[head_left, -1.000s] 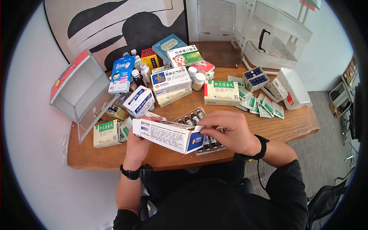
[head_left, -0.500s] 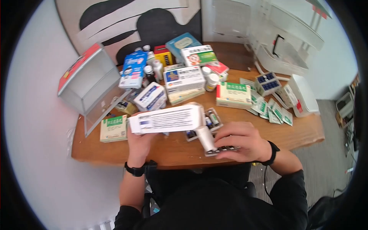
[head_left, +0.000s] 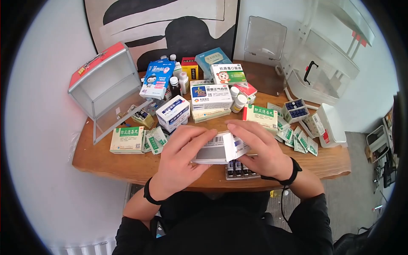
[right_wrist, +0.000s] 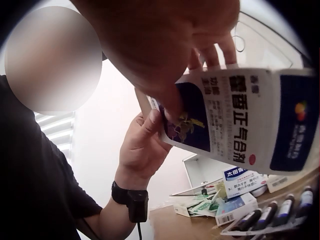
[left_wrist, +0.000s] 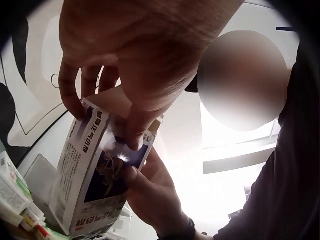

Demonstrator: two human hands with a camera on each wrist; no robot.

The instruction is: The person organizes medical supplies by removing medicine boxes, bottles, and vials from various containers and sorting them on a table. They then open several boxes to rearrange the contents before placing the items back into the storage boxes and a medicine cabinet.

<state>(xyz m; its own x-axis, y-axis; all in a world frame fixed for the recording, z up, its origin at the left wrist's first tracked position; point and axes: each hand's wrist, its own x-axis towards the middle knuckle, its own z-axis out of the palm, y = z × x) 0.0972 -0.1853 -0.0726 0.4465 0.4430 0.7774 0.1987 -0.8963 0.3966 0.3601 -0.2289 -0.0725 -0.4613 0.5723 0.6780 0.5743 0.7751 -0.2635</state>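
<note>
Both hands hold a white and blue medicine carton above the table's front part. The left hand grips its left end, fingers over the top, and the right hand grips the right end beside a raised end flap. In the left wrist view the carton shows a plant picture, with thumbs pressing on its face. The right wrist view shows the carton between the two hands. A clear tray of dark vials lies on the table beneath the right hand.
Behind the hands stand stacked medicine boxes, bottles and a white-blue box. A red-lidded case is at the left, with a green-white box before it. Sachets and a white bin lie right.
The carton has been turned, and the left hand now reaches over its top. The right hand has left the vial tray, which rests on the table, and has moved up to the carton.
</note>
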